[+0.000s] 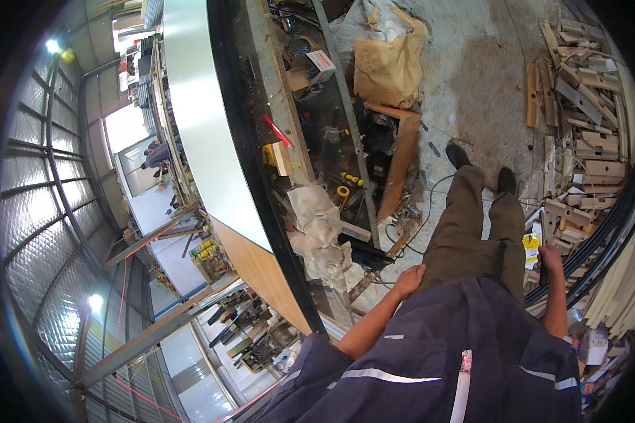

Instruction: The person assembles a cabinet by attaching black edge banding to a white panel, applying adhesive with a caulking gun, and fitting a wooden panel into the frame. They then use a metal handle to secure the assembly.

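Observation:
My left hand (408, 280) hangs beside my thigh, its fingers curled in against the brown trousers (444, 243). Nothing shows in it. On the other side, my right hand (551, 261) is closed around a narrow dark object (542, 271), mostly hidden by the fingers, so its kind cannot be made out. Just past that hand is a yellow and white packet (531, 248). Left of my legs stands a workbench with a long white panel (197, 106) along its far side. A red marker-like stick (276, 131) and a small wooden block (282, 159) lie on a beam there.
Wood offcuts (600, 169) are heaped along the right, beside black hoses (614, 247). A large tan sack (388, 67) stands ahead near a wooden board (400, 166). A thin cable (430, 204) crosses the concrete floor (466, 92). Another person (158, 156) is far off left.

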A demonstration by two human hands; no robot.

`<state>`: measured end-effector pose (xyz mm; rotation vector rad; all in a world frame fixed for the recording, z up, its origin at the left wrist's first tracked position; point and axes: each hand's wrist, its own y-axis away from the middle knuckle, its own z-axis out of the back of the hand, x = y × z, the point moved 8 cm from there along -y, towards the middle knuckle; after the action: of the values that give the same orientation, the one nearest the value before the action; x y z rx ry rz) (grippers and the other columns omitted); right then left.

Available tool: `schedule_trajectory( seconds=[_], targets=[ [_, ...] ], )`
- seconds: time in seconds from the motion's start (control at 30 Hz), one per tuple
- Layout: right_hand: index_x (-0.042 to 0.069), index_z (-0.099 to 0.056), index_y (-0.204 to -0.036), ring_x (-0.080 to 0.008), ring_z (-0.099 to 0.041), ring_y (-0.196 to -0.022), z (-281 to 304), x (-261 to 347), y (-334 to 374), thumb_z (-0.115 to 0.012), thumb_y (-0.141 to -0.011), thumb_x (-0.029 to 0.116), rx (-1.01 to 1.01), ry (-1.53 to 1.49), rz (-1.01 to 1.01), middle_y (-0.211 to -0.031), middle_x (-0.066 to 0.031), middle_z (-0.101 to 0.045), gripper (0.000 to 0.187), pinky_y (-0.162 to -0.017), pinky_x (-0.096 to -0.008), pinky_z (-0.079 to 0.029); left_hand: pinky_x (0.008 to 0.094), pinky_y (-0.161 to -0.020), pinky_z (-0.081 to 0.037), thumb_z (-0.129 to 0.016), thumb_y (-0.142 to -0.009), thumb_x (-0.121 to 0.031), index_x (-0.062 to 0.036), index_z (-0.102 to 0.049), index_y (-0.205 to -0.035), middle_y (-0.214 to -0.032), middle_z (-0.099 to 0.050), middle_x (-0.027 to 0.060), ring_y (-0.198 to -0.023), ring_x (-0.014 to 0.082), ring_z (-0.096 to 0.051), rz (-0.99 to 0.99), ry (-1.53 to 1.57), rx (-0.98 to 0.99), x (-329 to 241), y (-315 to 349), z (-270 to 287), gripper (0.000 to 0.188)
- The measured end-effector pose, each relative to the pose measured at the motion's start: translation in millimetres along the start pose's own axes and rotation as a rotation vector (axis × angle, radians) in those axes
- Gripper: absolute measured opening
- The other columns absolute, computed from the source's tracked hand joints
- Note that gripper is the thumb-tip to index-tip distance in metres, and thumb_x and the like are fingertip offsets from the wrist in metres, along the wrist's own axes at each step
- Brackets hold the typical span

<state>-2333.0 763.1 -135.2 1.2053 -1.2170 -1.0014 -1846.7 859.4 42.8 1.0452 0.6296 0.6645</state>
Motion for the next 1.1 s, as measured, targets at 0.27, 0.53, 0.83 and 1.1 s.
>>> schedule_trajectory(
  seconds=[0.27,0.53,0.83,1.1],
  targets=[
    [0.003,-0.058,-0.084,-0.0179,-0.053,-0.045,34,37,11,-0.06,-0.091,0.016,-0.058,0.258,0.147,-0.062,-0.0042,-0.054,0.014,-0.043,-0.0358,-0.045,0.0501,-0.099,-0.045,-0.03,-0.105,-0.051,0.0031,-0.064,-0.116,-0.116,-0.065,0.03,-0.115,0.0466,-0.058,0.007,0.059,-0.063,8,22,-27,0.065],
    [0.001,-0.061,-0.087,-0.0199,-0.052,-0.046,23,70,-9,-0.061,-0.09,0.017,-0.011,0.463,0.295,-0.062,-0.0072,-0.055,0.016,-0.044,-0.039,-0.045,0.0512,-0.099,-0.046,-0.035,-0.101,-0.06,0.0029,-0.063,-0.123,-0.119,-0.065,0.0301,-0.116,0.0469,-0.059,0.074,0.19,-0.058,35,74,-72,0.072],
    [-0.004,-0.072,-0.084,-0.0277,-0.067,-0.065,-68,112,96,-0.066,-0.078,0.024,-0.064,1.083,0.311,-0.073,-0.0161,-0.069,0.029,-0.064,-0.0444,-0.054,0.0516,-0.094,-0.05,-0.047,-0.098,-0.058,-0.008,-0.065,-0.129,-0.117,-0.068,0.0248,-0.112,0.043,-0.064,0.054,0.266,-0.021,130,75,-231,0.062],
    [-0.004,-0.071,-0.078,-0.0279,-0.068,-0.068,-128,70,123,-0.074,-0.076,0.031,0.039,1.445,0.375,-0.071,-0.0159,-0.068,0.035,-0.063,-0.0445,-0.053,0.0494,-0.09,-0.051,-0.053,-0.097,-0.053,-0.0105,-0.068,-0.125,-0.112,-0.071,0.0213,-0.108,0.04,-0.067,0.086,0.625,-0.263,161,125,-302,0.054]
  ],
)
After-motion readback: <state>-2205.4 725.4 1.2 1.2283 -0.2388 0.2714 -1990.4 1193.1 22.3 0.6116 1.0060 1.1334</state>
